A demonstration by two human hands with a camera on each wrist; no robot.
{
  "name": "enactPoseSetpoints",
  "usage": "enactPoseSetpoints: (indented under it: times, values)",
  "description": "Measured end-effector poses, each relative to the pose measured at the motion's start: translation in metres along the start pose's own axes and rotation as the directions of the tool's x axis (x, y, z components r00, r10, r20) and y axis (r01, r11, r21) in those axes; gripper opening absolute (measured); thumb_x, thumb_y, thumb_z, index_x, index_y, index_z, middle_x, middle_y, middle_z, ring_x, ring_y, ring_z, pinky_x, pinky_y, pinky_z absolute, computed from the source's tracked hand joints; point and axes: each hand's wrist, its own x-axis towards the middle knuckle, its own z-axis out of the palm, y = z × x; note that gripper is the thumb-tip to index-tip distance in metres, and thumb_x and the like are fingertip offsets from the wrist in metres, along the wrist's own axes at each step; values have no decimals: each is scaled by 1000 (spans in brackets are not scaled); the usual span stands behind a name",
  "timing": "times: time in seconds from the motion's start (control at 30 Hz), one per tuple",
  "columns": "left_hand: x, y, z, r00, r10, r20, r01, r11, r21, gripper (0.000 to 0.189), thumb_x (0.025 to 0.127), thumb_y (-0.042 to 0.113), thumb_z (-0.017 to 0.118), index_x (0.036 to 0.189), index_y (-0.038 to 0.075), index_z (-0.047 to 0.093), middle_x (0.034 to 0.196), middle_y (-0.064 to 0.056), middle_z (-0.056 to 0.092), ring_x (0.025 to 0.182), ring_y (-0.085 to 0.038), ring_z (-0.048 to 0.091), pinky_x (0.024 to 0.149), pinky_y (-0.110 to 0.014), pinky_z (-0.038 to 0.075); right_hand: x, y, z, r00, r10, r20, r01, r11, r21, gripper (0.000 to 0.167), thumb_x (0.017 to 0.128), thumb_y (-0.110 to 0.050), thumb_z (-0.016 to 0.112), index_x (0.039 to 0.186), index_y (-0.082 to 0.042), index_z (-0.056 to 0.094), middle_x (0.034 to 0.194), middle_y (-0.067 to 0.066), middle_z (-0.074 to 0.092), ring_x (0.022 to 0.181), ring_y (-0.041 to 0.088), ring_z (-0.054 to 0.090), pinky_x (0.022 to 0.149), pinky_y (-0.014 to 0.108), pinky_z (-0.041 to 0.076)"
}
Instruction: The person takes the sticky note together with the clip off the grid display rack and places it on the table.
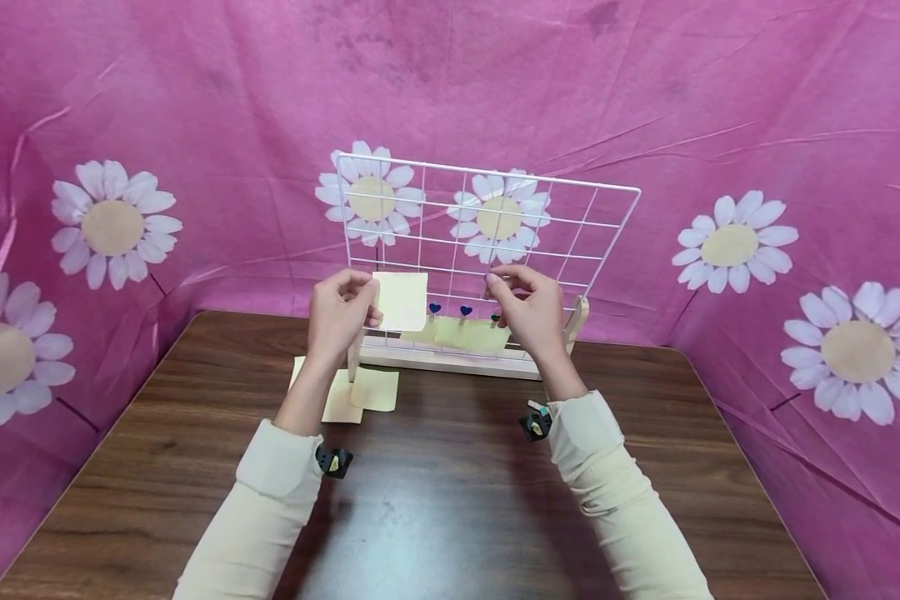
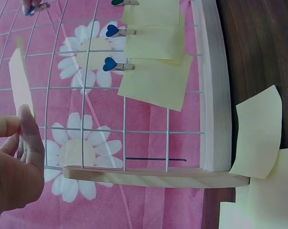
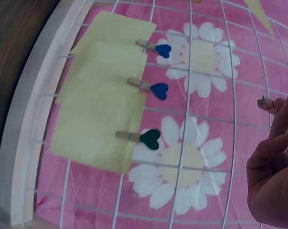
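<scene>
My left hand (image 1: 337,312) pinches a pale yellow sticky note (image 1: 401,302) by its side, holding it upright before the white wire grid (image 1: 495,173). Across from it, my right hand (image 1: 532,308) pinches a small wooden clothespin (image 3: 265,103); the left wrist view shows blue on that clothespin (image 2: 30,9). Low on the grid hang three overlapping yellow notes (image 3: 101,109). Two clothespins with blue hearts (image 3: 159,90) and one with a dark green heart (image 3: 150,139) hold them.
The grid stands in a pale wooden base (image 1: 450,360) at the back of the brown wooden table (image 1: 420,500). Several loose yellow notes (image 1: 376,390) lie by its left foot. Pink cloth (image 1: 270,100) printed with daisies surrounds the table.
</scene>
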Motion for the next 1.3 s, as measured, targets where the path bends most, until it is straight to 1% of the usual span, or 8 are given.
enactPoseSetpoints:
  times: [0.4, 0.57, 0.7, 0.87, 0.97, 1.1, 1.2, 1.3]
  values:
    - [-14, -15, -5, 1000, 8, -28, -7, 999, 51, 18, 94, 2, 63, 105, -11, 69, 78, -9, 61, 50, -7, 63, 54, -28, 61, -21, 16, -23, 994, 105, -33, -106, 993, -44, 18, 96, -10, 70, 106, 5, 74, 87, 28, 71, 42, 11, 54, 39, 17, 45]
    - [-17, -22, -10, 999, 10, -45, -7, 998, 69, 17, 93, 3, 65, 104, -9, 71, 78, -9, 62, 50, -7, 63, 53, -28, 61, -32, 4, -29, 990, 138, -17, -138, 990, -36, 19, 96, -1, 66, 108, 13, 70, 89, 37, 67, 40, 7, 51, 38, 16, 40]
    - [-20, -28, -14, 999, -8, -53, 13, 996, 92, 18, 93, 4, 66, 105, -9, 71, 76, -9, 65, 49, -6, 62, 51, -27, 60, -40, -1, -34, 991, 135, 1, -134, 990, -41, 19, 95, 2, 65, 107, 17, 68, 84, 32, 69, 39, 10, 53, 38, 17, 42]
    - [-23, -34, -18, 998, -27, -54, 32, 996, 89, 19, 94, 5, 65, 105, -9, 71, 75, -8, 66, 49, -7, 62, 51, -27, 60, -45, 4, -38, 988, 154, -10, -154, 986, -61, 17, 95, 2, 66, 105, 15, 70, 77, 17, 72, 41, 22, 55, 40, 22, 48]
    - [-24, -37, -20, 998, -31, -54, 36, 995, 94, 18, 94, 6, 66, 105, -8, 71, 76, -8, 66, 49, -7, 62, 51, -27, 60, -49, 9, -40, 987, 160, -16, -161, 983, -85, 17, 95, 2, 67, 104, 15, 70, 77, 18, 72, 41, 25, 55, 40, 22, 48]
    - [-27, -44, -22, 998, -52, -43, 57, 993, 106, 19, 95, 6, 66, 105, -8, 71, 76, -10, 67, 50, -6, 63, 52, -27, 60, -56, 14, -43, 984, 179, -14, -179, 977, -118, 17, 95, 1, 67, 105, 14, 70, 83, 31, 70, 40, 11, 54, 40, 19, 47]
    - [-30, -47, -24, 997, -70, -41, 74, 992, 98, 20, 95, 6, 66, 107, -9, 71, 77, -11, 67, 51, -6, 63, 53, -26, 60, -59, 20, -47, 984, 178, -7, -177, 975, -133, 18, 95, 1, 67, 105, 15, 70, 83, 31, 70, 40, 4, 51, 41, 18, 45]
    - [-31, -51, -27, 996, -80, -46, 83, 993, 86, 21, 95, 5, 66, 109, -9, 71, 77, -9, 66, 51, -6, 63, 53, -25, 60, -61, 26, -49, 982, 190, -7, -189, 972, -140, 19, 95, -1, 68, 106, 15, 69, 81, 26, 71, 41, 5, 53, 41, 18, 45]
